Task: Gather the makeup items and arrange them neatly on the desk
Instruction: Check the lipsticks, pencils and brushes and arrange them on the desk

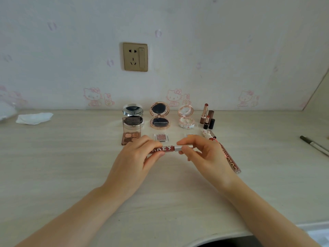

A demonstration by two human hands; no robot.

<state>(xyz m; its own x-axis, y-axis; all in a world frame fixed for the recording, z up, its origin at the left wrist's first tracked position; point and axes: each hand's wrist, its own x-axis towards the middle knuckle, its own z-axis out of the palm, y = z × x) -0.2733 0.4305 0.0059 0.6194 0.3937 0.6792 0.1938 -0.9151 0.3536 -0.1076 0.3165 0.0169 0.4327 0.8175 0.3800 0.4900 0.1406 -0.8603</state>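
A dark red lip gloss tube (166, 149) with white letters and a silver cap lies level above the desk (71, 166), held at both ends. My left hand (140, 154) grips its red body, and my right hand (201, 150) pinches the silver cap end. Behind the hands stand three open compacts: a silver one (133, 113), a rose-gold one (159, 115) and a pink one (186, 117). An eyeshadow palette (130, 132) stands open in front of the silver compact. Two small single eyeshadow pans (161, 137) lie just beyond my fingers; the right one is mostly hidden.
Uncapped lipsticks with their caps (207, 116) stand at the right end of the row. A second long gloss tube (229, 157) lies slanted beside my right hand, a small figure-topped item (207, 134) above it. A pen (314, 145) lies far right, a white tissue (34, 118) far left.
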